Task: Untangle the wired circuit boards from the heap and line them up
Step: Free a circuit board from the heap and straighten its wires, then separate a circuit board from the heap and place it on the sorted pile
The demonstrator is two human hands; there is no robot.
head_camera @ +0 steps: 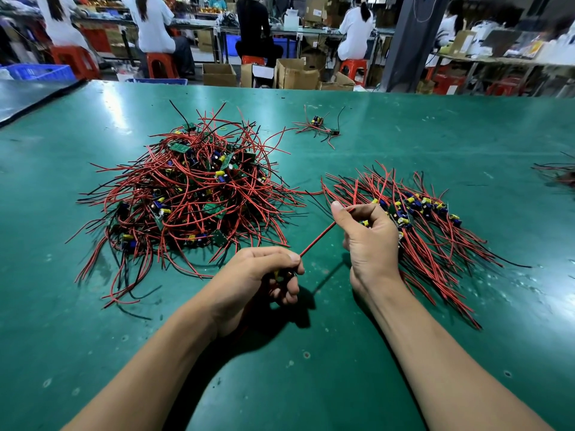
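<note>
A tangled heap (189, 194) of small green circuit boards with red and black wires lies on the left of the green table (311, 368). To the right, a row of lined-up boards (417, 213) lies with wires fanned out. My left hand (264, 281) grips a small board with a yellow part, mostly hidden in the fingers. From it a red wire (317, 239) runs taut up to my right hand (367, 234), which pinches the wire between thumb and fingers and also holds a board at the near end of the row.
A small loose clump of wired boards (319, 126) lies at the far middle of the table. More wires (557, 172) show at the right edge. Beyond the table's far edge are cardboard boxes (295, 73), red stools and seated people at benches.
</note>
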